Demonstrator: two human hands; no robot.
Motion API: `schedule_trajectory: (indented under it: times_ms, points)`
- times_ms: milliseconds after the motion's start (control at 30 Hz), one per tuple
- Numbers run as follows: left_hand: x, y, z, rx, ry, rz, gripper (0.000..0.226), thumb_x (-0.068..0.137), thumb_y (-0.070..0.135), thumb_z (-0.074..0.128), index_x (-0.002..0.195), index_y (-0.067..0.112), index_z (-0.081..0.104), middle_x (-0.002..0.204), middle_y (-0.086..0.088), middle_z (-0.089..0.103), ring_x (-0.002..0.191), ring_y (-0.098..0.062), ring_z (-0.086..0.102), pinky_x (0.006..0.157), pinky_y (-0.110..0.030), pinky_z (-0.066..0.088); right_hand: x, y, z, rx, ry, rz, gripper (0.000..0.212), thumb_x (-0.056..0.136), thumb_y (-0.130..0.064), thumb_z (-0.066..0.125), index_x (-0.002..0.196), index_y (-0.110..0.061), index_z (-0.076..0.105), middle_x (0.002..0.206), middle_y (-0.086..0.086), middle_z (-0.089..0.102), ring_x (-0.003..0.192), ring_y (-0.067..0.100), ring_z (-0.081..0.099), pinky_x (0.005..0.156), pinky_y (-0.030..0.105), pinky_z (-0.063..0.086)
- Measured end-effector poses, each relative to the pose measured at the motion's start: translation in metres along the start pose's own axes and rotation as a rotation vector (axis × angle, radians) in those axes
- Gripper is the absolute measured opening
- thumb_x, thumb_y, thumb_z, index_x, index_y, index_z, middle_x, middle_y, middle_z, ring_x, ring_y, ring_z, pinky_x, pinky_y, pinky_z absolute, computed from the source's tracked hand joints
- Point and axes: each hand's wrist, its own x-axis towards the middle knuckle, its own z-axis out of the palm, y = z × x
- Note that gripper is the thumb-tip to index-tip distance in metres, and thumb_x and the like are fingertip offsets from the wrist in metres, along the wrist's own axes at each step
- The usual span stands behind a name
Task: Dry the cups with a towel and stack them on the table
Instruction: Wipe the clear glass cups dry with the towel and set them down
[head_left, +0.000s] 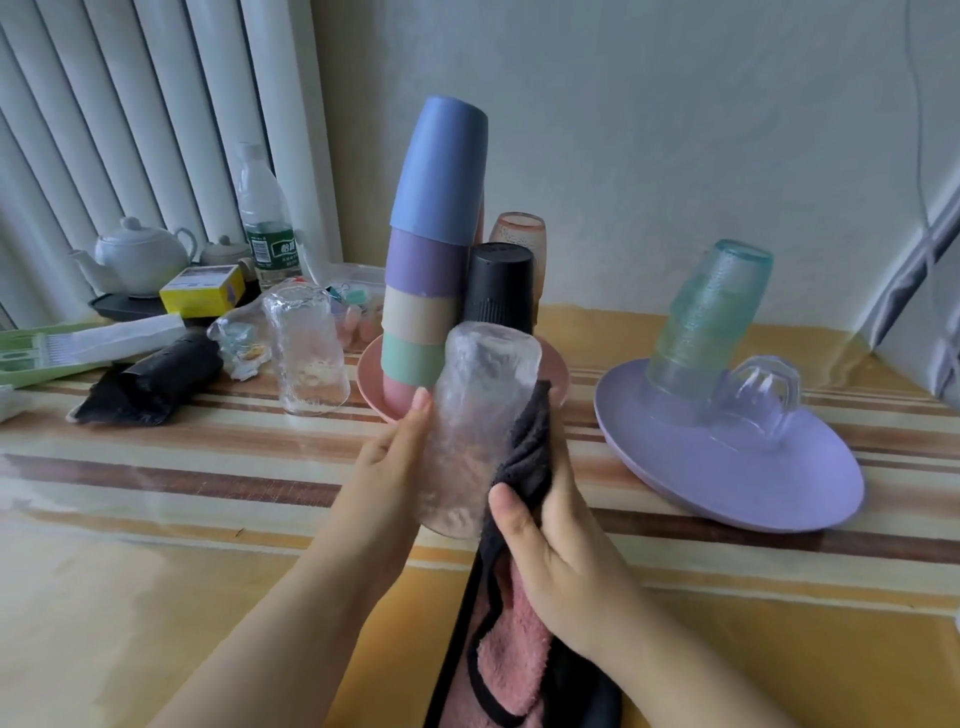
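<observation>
My left hand (395, 457) grips a clear textured glass (475, 410), upside down and lifted above the table. My right hand (550, 540) holds a dark grey and pink towel (511, 639) against the glass's right side. A second clear textured glass (306, 348) stands upside down on the table to the left. A tall stack of inverted plastic cups (431, 249), blue on top, leans on a pink plate (374, 389) beside a black cup (501, 291) and an amber glass (519, 234). On the purple plate (727, 467) stand stacked green glasses (706, 312) and a clear mug (763, 395).
At the back left lie a white teapot (137, 254), a water bottle (262, 218), a yellow box (202, 291), a black pouch (156, 379) and a green tray (31, 358). A radiator (130, 104) lines the left wall. The striped tablecloth (156, 493) covers the table.
</observation>
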Motion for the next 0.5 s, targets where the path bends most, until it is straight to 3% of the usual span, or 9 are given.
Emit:
schedule_trajectory:
  times_ms: [67, 133, 200, 267, 333, 433, 500]
  points:
    - [-0.003, -0.005, 0.006, 0.158, -0.024, 0.000, 0.047, 0.096, 0.050, 0.034, 0.097, 0.024, 0.074, 0.100, 0.008, 0.076, 0.100, -0.004, 0.069, 0.085, -0.018, 0.052, 0.002, 0.002, -0.001, 0.033, 0.067, 0.002, 0.075, 0.093, -0.046, 0.039, 0.149, -0.027, -0.007, 0.158, -0.017, 0.001, 0.142, -0.008, 0.005, 0.117, 0.019, 0.011]
    - [-0.005, -0.011, 0.008, 0.279, -0.105, 0.014, 0.052, 0.090, 0.067, 0.031, 0.115, 0.036, 0.063, 0.115, 0.021, 0.069, 0.112, 0.007, 0.059, 0.098, -0.020, 0.046, 0.004, 0.004, -0.002, 0.042, 0.110, -0.001, 0.078, 0.090, -0.056, 0.038, 0.149, -0.030, -0.005, 0.158, -0.017, 0.002, 0.142, -0.007, 0.005, 0.116, 0.019, 0.011]
    - [-0.007, -0.011, 0.008, 0.297, -0.183, 0.028, 0.039, 0.089, 0.065, 0.044, 0.120, 0.043, 0.053, 0.117, 0.030, 0.064, 0.112, 0.016, 0.054, 0.088, -0.010, 0.047, 0.005, 0.005, 0.000, 0.058, 0.125, -0.004, 0.082, 0.086, -0.066, 0.036, 0.149, -0.031, -0.003, 0.158, -0.016, 0.005, 0.142, -0.006, 0.008, 0.115, 0.016, 0.013]
    - [-0.007, -0.012, 0.008, 0.317, -0.224, 0.065, 0.043, 0.085, 0.041, 0.063, 0.126, 0.035, 0.049, 0.119, 0.024, 0.065, 0.114, 0.009, 0.057, 0.085, -0.009, 0.046, 0.004, 0.005, 0.000, 0.100, 0.126, 0.019, 0.082, 0.086, -0.067, 0.035, 0.150, -0.027, 0.001, 0.157, -0.013, 0.013, 0.140, -0.007, 0.015, 0.110, 0.009, 0.020]
    - [-0.006, -0.013, 0.005, 0.349, -0.240, 0.103, 0.053, 0.081, 0.029, 0.068, 0.130, 0.024, 0.047, 0.123, 0.015, 0.066, 0.118, -0.001, 0.058, 0.090, -0.013, 0.046, 0.002, 0.003, -0.001, 0.135, 0.132, 0.030, 0.078, 0.089, -0.063, 0.034, 0.150, -0.024, 0.006, 0.156, -0.013, 0.018, 0.138, -0.010, 0.019, 0.104, 0.002, 0.022]
    - [-0.005, -0.010, 0.002, 0.382, -0.316, 0.087, 0.058, 0.081, 0.033, 0.072, 0.132, 0.022, 0.047, 0.127, 0.011, 0.064, 0.121, -0.005, 0.057, 0.093, -0.016, 0.046, 0.001, -0.005, -0.008, 0.177, 0.166, 0.058, 0.050, 0.094, -0.047, 0.030, 0.141, -0.037, 0.018, 0.147, -0.026, 0.024, 0.130, -0.023, 0.021, 0.100, -0.004, 0.019]
    - [-0.007, -0.009, 0.003, 0.408, -0.376, 0.031, 0.054, 0.080, 0.032, 0.071, 0.128, 0.026, 0.048, 0.123, 0.015, 0.066, 0.117, -0.002, 0.059, 0.090, -0.014, 0.047, 0.002, -0.012, -0.017, 0.185, 0.231, 0.094, 0.031, 0.092, -0.048, 0.028, 0.123, -0.050, 0.023, 0.128, -0.041, 0.027, 0.110, -0.039, 0.022, 0.089, -0.011, 0.017]
